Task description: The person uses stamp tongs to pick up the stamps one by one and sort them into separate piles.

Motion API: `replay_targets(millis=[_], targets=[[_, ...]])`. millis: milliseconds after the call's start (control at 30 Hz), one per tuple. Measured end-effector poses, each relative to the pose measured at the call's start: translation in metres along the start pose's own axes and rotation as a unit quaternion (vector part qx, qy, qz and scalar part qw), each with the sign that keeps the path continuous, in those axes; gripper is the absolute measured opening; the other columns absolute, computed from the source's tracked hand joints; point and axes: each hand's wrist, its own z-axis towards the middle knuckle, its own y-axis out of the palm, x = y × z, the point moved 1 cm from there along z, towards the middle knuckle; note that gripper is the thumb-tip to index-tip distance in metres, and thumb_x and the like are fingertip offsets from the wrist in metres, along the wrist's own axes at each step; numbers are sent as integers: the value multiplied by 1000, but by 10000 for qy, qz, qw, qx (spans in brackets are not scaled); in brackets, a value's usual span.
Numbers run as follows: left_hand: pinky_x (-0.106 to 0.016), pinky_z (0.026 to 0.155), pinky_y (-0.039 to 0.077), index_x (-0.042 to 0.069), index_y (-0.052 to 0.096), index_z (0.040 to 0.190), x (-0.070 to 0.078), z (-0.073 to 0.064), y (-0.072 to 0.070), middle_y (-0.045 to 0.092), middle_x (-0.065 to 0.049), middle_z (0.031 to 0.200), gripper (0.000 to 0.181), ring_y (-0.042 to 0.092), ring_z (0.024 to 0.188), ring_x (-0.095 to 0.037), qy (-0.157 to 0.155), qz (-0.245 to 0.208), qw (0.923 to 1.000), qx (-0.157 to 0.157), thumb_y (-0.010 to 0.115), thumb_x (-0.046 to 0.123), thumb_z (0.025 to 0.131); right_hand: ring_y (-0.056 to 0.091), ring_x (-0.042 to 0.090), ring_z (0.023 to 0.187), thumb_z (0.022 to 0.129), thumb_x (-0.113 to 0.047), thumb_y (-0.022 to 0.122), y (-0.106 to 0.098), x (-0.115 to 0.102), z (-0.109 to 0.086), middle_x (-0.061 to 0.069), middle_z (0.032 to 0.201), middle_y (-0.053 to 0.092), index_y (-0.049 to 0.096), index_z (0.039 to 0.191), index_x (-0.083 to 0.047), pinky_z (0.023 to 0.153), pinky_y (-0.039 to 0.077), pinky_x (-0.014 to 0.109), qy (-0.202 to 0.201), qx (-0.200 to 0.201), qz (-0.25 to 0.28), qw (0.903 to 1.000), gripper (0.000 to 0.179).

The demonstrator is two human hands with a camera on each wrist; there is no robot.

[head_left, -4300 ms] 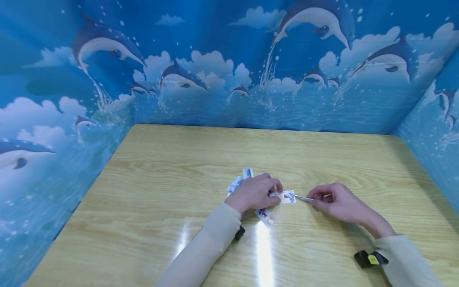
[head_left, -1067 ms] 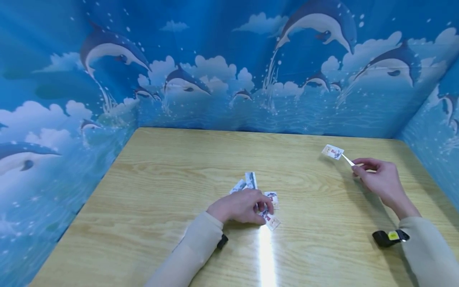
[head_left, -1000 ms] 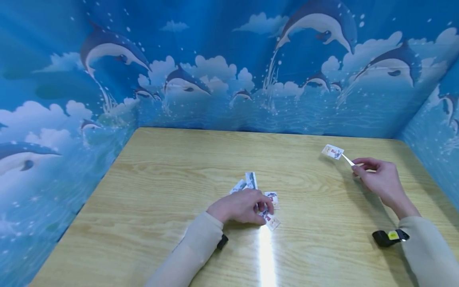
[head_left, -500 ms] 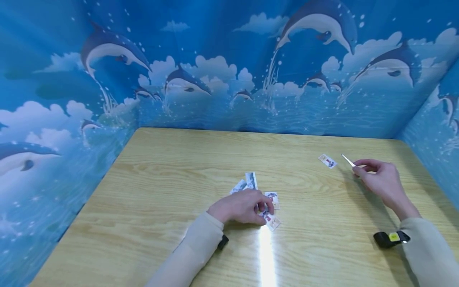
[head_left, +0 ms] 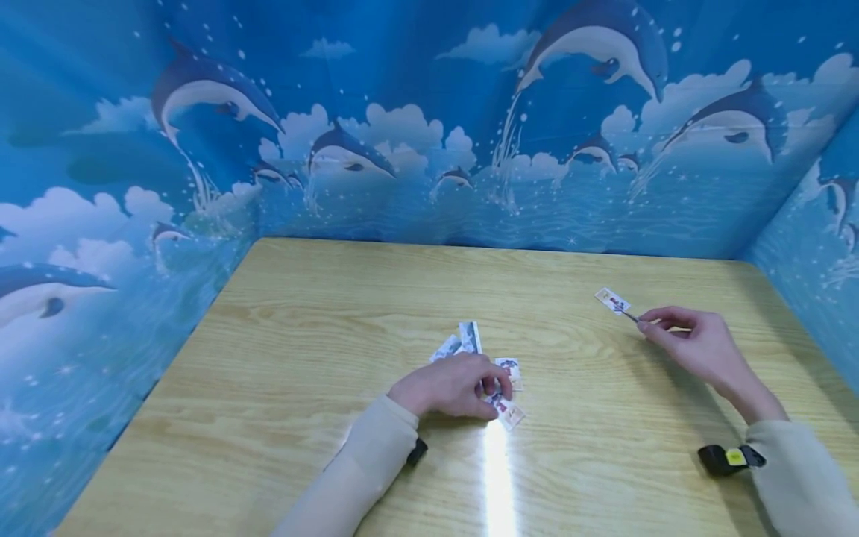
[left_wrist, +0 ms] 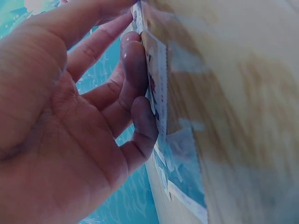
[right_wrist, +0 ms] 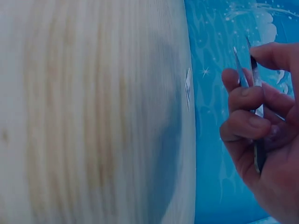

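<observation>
In the head view my right hand (head_left: 698, 350) holds metal tweezers (head_left: 628, 316), whose tips overlap the near end of a lone small stamp (head_left: 610, 299) at the back right. The right wrist view shows the tweezers (right_wrist: 259, 154) between thumb and fingers, their two tips apart, and that stamp (right_wrist: 188, 89) flat on the wood. Loosely bent, the fingers of my left hand (head_left: 450, 384) rest on a loose group of stamps. One reddish stamp (head_left: 513, 417) sticks out below the fingertips, another stamp (head_left: 513, 366) beyond them. In the left wrist view, fingertips touch a perforated stamp (left_wrist: 161, 79).
Two bluish stamps (head_left: 470, 335) lie just behind the left hand, partly overlapping. The wooden table (head_left: 322, 313) ends at a blue dolphin-print backdrop (head_left: 403, 201) at the back and sides. A bright light reflection crosses the table's front middle.
The right hand carried a stamp in the tweezers from beside the left hand to the back right and released it; since then the tweezers moved left and down onto it. Left hand stays still lately.
</observation>
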Motion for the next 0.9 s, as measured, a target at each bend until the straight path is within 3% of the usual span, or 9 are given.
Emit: replay_targets(millis=[200,333,700,900], targets=[[-18,78,45,30,70,107,-1,0,1,59,11,98,21,53,85,-3,11,46,10000,5,79,24,89,67,1,77,101,-34,64,7,-10,-6,0,97,76,71,117,-7,61,51,24,-169,-463,78,9988,32],[-18,78,46,30,70,108,-1,0,1,59,11,99,21,53,86,-3,15,41,10000,5,79,24,90,67,8,71,100,-26,67,15,-18,-11,6,94,72,71,115,-5,59,52,25,-419,-786,200,9958,26],[-18,79,46,29,69,108,0,-1,1,59,10,100,20,54,86,-3,-32,-11,10000,-13,78,25,91,60,9,63,96,-15,71,27,-38,-22,4,84,67,74,107,-8,56,48,25,-1001,-1364,295,9851,13],[-19,80,46,30,68,108,0,-2,2,59,10,101,20,54,87,-3,-81,-22,10000,-21,78,25,91,53,4,59,94,-12,73,37,-45,-25,-2,79,65,74,99,-14,51,44,25,-1472,-1724,407,9731,6]])
